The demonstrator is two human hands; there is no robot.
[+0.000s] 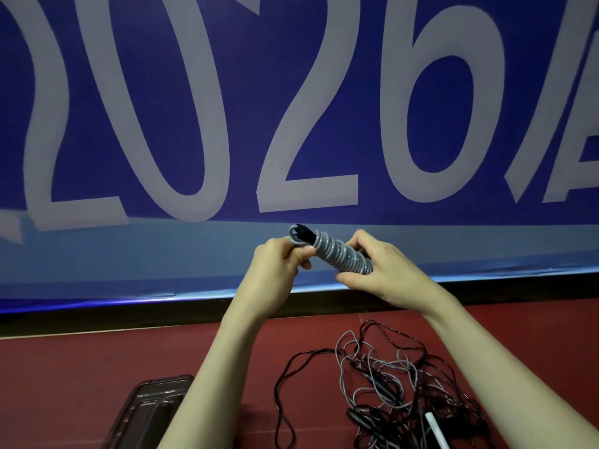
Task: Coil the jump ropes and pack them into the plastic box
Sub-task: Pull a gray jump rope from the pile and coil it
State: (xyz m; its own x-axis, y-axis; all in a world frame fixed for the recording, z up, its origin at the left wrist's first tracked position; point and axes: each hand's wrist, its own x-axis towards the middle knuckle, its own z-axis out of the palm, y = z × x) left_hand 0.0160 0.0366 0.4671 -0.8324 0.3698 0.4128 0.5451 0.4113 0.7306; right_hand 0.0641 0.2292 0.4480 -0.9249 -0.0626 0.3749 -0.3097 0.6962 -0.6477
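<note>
I hold a grey jump rope [337,252] wound tightly in coils around its black handle, raised in front of the blue banner. My left hand [278,267] grips the upper left end, where the black handle tip sticks out. My right hand [385,273] grips the lower right end of the coil. On the red floor below lies a tangled pile of black and grey jump ropes [385,380] with a white handle [436,427] among them. The clear plastic box [152,413] sits at the lower left, partly hidden by my left forearm.
A large blue banner [227,124] with big pale numerals fills the background. A black strip [97,315] runs along its foot, above the red floor [81,367].
</note>
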